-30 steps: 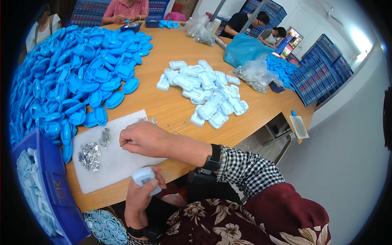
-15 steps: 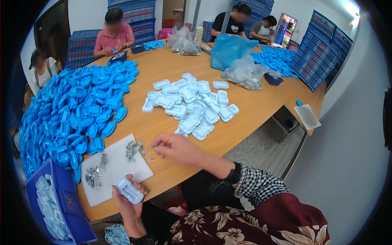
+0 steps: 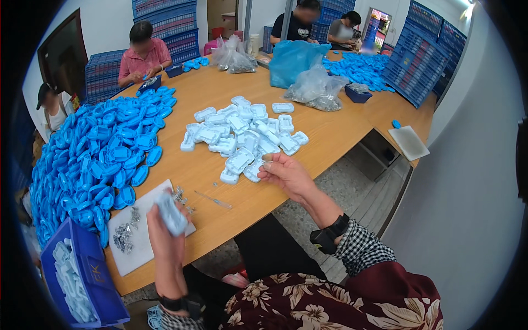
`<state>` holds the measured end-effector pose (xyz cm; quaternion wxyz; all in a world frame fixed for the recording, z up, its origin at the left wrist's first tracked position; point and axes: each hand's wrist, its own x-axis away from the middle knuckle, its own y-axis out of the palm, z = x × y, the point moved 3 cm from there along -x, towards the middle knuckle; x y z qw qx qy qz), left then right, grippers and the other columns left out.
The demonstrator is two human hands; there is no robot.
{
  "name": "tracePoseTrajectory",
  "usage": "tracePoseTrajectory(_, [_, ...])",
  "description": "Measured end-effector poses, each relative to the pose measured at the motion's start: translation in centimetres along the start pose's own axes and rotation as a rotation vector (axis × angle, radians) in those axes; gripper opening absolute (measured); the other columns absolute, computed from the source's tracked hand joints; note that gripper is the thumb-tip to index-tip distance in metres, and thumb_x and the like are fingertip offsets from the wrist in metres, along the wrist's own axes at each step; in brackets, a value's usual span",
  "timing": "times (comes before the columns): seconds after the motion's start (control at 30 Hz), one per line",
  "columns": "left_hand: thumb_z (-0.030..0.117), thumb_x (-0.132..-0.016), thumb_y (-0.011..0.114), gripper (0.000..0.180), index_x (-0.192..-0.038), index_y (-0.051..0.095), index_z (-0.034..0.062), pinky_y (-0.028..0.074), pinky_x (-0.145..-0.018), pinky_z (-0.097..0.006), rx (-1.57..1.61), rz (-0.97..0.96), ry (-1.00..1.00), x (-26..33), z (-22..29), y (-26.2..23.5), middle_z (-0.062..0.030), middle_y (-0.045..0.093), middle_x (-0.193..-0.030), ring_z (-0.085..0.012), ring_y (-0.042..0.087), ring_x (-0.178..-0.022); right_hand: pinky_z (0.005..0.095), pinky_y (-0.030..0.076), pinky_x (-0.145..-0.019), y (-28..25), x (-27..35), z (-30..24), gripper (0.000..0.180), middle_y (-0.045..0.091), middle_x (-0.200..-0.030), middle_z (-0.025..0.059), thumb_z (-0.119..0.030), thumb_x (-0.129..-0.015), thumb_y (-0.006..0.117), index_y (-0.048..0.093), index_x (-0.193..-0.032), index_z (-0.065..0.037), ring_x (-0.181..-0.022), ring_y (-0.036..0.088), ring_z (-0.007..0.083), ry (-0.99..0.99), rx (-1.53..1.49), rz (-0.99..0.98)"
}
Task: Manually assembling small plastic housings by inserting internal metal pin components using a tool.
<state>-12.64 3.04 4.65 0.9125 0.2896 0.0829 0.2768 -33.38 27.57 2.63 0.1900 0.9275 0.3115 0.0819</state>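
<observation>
My left hand (image 3: 166, 242) is closed around a pale blue plastic casing (image 3: 172, 215), blurred by motion, above the white board (image 3: 132, 258). My right hand (image 3: 289, 175) is closed in a pinch at the near right edge of a heap of pale blue casings (image 3: 242, 131). Its fingertips overlap one casing in the picture; whether they touch it, or hold something small, I cannot make out. Small metal parts (image 3: 124, 237) lie in clusters on the board. A thin tool with a clear handle (image 3: 221, 203) rests on the wood between my hands.
A large mound of bright blue casings (image 3: 99, 159) fills the table's left side. Beside the board stands a blue bin (image 3: 93, 275) of pale casings. Plastic bags (image 3: 316, 91) sit farther back. Several other people work around the table (image 3: 341, 129); stacked blue crates (image 3: 415, 60) stand at right.
My right hand has moved right and away from the board's edge to the pale heap. My left hand has risen with the casing. The thin tool now shows on the table.
</observation>
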Motion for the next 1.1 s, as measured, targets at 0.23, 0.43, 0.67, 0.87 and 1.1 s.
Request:
tracePoseTrajectory(0.23, [0.037,-0.102,0.05,0.05,-0.133,0.049,-0.0022,0.048,-0.083,-0.037,-0.929,-0.009,0.562,-7.1,6.7,9.3,-0.0121,0.06,-0.097,-0.022,0.058,-0.089,0.0307,0.054,-0.09,2.1,0.8,0.4,0.022,0.068,-0.106,0.0071,-0.013,-0.099,0.063,0.059,-0.118,-0.002,-0.096,0.067,0.0154,0.083,-0.104,-0.074])
tracePoseTrajectory(0.43, [0.035,-0.104,0.045,0.055,-0.142,0.044,-0.0051,0.048,-0.082,-0.038,-1.178,-0.062,0.768,-6.2,4.2,10.9,-0.0164,0.062,-0.098,-0.0231,0.059,-0.089,0.0312,0.054,-0.09,1.2,0.9,1.3,0.019,0.068,-0.105,0.0065,-0.015,-0.099,0.065,0.06,-0.113,-0.004,-0.097,0.067,0.0149,0.157,-0.166,-0.12])
tracePoseTrajectory(0.67, [0.045,-0.107,0.032,0.059,-0.148,0.04,0.0029,0.055,-0.065,-0.033,-0.366,-0.177,-0.251,-0.9,-2.6,3.2,-0.012,0.066,-0.093,-0.0177,0.065,-0.073,0.0296,0.054,-0.084,4.5,0.0,3.1,0.014,0.068,-0.101,0.0048,-0.013,-0.097,0.065,0.062,-0.108,-0.005,-0.089,0.065,0.0139,0.188,-0.071,-0.199])
tracePoseTrajectory(0.87, [0.044,-0.107,0.027,0.058,-0.144,0.045,0.0032,0.057,-0.066,-0.037,0.048,-0.028,-0.443,2.5,-3.1,-1.3,-0.015,0.069,-0.092,-0.0226,0.067,-0.075,0.0225,0.048,-0.077,9.3,0.2,3.9,0.015,0.064,-0.09,-0.0032,-0.015,-0.094,0.066,0.065,-0.104,-0.004,-0.081,0.058,0.0054,0.112,0.284,-0.256])
tracePoseTrajectory(1.1, [0.045,-0.107,0.026,0.058,-0.141,0.047,0.0025,0.055,-0.073,-0.041,0.234,-0.071,-0.341,5.2,-1.3,-5.1,-0.017,0.068,-0.095,-0.026,0.067,-0.079,0.0222,0.05,-0.078,15.9,1.7,5.3,0.023,0.066,-0.09,-0.0012,-0.012,-0.094,0.07,0.066,-0.113,0.0,-0.082,0.06,0.0061,0.004,0.465,-0.406])
